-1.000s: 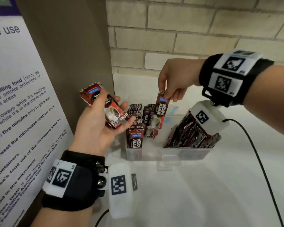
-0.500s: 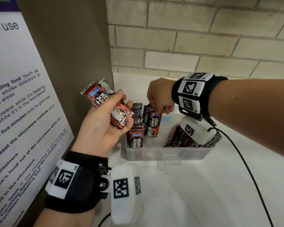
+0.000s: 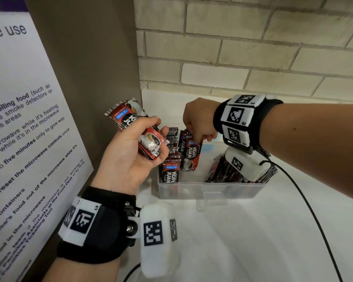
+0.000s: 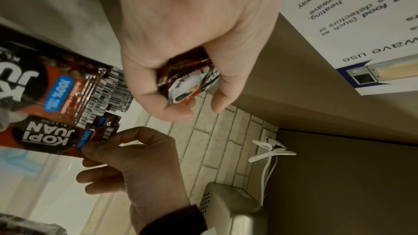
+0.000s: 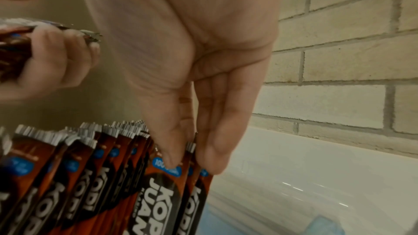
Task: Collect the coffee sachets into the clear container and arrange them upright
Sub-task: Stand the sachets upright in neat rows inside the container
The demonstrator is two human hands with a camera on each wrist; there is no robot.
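Note:
A clear container stands on the white counter by the brick wall. Several red-and-black coffee sachets stand upright in its left end, and more sachets lean in a pile at its right end. My right hand reaches down into the container and pinches the top of one upright sachet between thumb and fingers, right beside the standing row. My left hand hovers left of the container and grips a small bundle of sachets, also seen in the left wrist view.
A brown panel with a white printed notice rises close on the left. A brick wall runs behind the container. A black cable trails over the counter on the right. A white cable hangs near a metal appliance.
My right hand has come down with its sachet from above the container into it, next to the upright row. My left hand's fingers have curled tighter round the bundle.

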